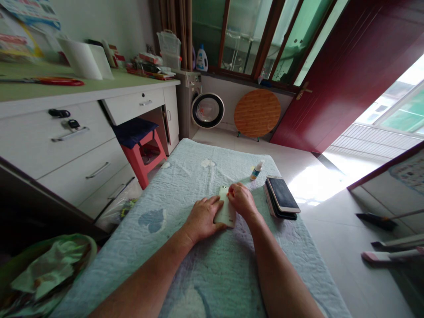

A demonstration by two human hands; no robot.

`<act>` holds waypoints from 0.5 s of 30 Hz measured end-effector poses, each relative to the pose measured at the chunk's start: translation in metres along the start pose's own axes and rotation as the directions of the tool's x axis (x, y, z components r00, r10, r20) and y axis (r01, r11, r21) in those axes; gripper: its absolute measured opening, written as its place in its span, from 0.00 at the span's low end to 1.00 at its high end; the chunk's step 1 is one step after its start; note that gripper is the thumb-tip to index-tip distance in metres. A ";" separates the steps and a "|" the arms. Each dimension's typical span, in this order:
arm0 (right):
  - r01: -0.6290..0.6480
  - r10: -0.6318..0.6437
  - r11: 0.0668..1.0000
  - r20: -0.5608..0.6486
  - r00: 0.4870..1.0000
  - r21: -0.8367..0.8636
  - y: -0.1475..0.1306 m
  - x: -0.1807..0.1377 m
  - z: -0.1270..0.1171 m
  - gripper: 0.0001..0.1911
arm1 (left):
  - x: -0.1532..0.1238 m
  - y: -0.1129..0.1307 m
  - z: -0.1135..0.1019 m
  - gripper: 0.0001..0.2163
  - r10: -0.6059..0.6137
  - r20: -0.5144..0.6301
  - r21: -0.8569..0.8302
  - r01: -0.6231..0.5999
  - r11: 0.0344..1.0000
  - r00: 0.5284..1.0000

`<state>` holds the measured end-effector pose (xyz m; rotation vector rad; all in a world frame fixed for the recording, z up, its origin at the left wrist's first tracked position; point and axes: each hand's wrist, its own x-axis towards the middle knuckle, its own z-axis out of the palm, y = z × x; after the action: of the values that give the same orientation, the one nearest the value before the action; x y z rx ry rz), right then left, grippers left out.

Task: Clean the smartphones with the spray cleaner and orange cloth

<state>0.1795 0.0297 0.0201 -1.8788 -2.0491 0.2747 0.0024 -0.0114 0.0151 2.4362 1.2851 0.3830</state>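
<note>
A pale phone (pixel 225 213) lies with its back facing up on a light blue quilted cover (pixel 185 174), its camera end pointing to the far side. The left hand (pixel 203 217) lies along its left side, fingers grasping it, with the thumb at the near end and the other fingers over the left edge. The right hand (pixel 243 201) is at the phone's far right part; its fingers are clenched together close against the back, and I cannot tell whether they pinch something small.

To the right, near the right hand, sits a stack of devices (pixel 283 194), the top one showing a dark screen. A small spray bottle (pixel 256 171) stands just beyond the stack on its far left side.

On the left, a white bench (pixel 115 84) with drawers carries a paper roll (pixel 79 59) and red-handled scissors (pixel 62 81). A red stool (pixel 141 161) with a dark blue cushion stands by the bench's far end. Farther off are a washing machine with its round door (pixel 208 110) swung out, an upright round wooden board (pixel 257 113) and, to the right, a dark red door (pixel 318 66).
</note>
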 end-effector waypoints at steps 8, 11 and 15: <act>0.038 -0.038 0.998 0.002 0.999 0.043 -0.003 -0.001 0.003 0.05 | 0.000 0.001 -0.002 0.32 0.000 0.003 -0.005 0.000 1.000 1.000; 0.033 -0.033 0.999 0.009 0.999 0.043 -0.003 -0.001 0.001 0.05 | 0.000 0.002 -0.002 0.32 -0.002 0.004 -0.010 0.002 1.000 1.000; 0.049 -0.050 0.998 0.030 0.998 0.043 -0.003 -0.001 0.000 0.05 | 0.000 0.002 -0.002 0.33 0.004 -0.001 -0.016 -0.004 1.000 1.000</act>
<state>0.1762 0.0287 0.0209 -1.8067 -2.0904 0.3340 0.0026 -0.0123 0.0178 2.4258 1.2735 0.3942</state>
